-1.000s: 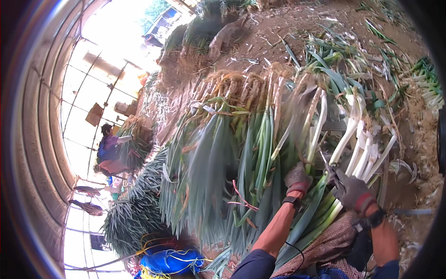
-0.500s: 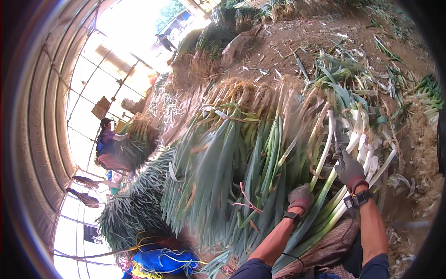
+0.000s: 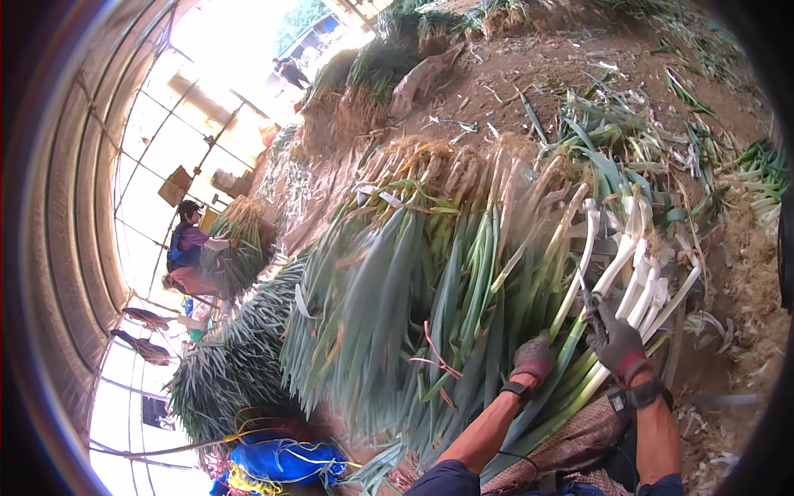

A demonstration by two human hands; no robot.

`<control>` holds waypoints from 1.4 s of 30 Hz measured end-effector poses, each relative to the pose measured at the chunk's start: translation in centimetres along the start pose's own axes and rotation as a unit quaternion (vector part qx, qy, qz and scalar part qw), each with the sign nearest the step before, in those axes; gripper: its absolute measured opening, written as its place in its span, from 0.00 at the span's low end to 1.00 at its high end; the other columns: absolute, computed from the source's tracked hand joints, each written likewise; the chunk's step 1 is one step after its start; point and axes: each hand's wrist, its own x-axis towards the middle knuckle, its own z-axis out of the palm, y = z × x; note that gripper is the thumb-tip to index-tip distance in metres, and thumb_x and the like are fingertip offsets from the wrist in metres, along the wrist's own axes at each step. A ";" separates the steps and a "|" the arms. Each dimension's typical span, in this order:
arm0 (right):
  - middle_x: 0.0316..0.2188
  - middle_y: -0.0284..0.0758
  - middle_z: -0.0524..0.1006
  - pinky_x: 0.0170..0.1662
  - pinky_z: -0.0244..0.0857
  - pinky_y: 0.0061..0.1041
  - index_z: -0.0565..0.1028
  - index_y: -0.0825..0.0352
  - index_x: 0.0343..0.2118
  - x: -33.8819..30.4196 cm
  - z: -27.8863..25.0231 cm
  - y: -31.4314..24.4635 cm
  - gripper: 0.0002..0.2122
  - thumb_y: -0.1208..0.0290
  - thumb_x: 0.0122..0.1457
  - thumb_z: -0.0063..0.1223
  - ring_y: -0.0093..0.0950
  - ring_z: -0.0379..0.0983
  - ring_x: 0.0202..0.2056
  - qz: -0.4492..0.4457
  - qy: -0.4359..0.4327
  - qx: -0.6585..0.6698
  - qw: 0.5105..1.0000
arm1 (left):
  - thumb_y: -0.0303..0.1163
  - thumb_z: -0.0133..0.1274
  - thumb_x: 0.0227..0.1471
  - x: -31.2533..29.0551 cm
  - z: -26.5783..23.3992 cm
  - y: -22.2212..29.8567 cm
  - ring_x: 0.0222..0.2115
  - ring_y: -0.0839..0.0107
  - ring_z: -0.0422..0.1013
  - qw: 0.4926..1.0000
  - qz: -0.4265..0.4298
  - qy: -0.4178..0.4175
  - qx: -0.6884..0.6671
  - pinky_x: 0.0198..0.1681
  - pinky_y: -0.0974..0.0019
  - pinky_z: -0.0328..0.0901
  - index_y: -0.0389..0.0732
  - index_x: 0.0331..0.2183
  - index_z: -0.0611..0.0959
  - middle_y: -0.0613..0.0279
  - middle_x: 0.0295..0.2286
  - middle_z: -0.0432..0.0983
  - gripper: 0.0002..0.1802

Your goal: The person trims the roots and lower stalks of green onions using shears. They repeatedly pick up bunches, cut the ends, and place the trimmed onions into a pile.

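Observation:
My left hand (image 3: 533,360), in a grey and red work glove, is closed around the lower green part of a large green onion (image 3: 571,299), whose white end points away from me. My right hand (image 3: 620,345), gloved the same way, grips a slim dark knife-like tool (image 3: 590,307). Its narrow tip lies beside that onion's stalk; whether it touches cannot be made out. Several peeled green onions (image 3: 635,285) with white stems lie under and beside my right hand. To the left spreads a thick row of unpeeled green onions (image 3: 397,273), roots on the far side.
Cut leaves and peelings (image 3: 608,132) litter the soil beyond. A blue bundle (image 3: 289,461) with yellow cords lies at lower left, near another onion pile (image 3: 240,364). A co-worker (image 3: 192,248) handles a bundle at far left. Woven cloth (image 3: 571,438) lies beneath my forearms.
My right hand and the tool have come nearer to me and slightly left, along the stalk. My left hand has barely moved. The co-worker at far left has shifted a little.

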 end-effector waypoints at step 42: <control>0.43 0.49 0.81 0.49 0.73 0.44 0.71 0.58 0.66 1.0 1.1 -0.9 0.30 0.60 0.59 0.61 0.51 0.79 0.45 -0.085 0.081 0.167 0.979 | 0.35 0.64 0.60 3.6 -2.1 -2.0 0.49 0.64 0.79 0.940 0.053 0.081 -0.326 0.56 0.63 0.71 0.32 0.54 0.84 0.51 0.49 0.84 0.24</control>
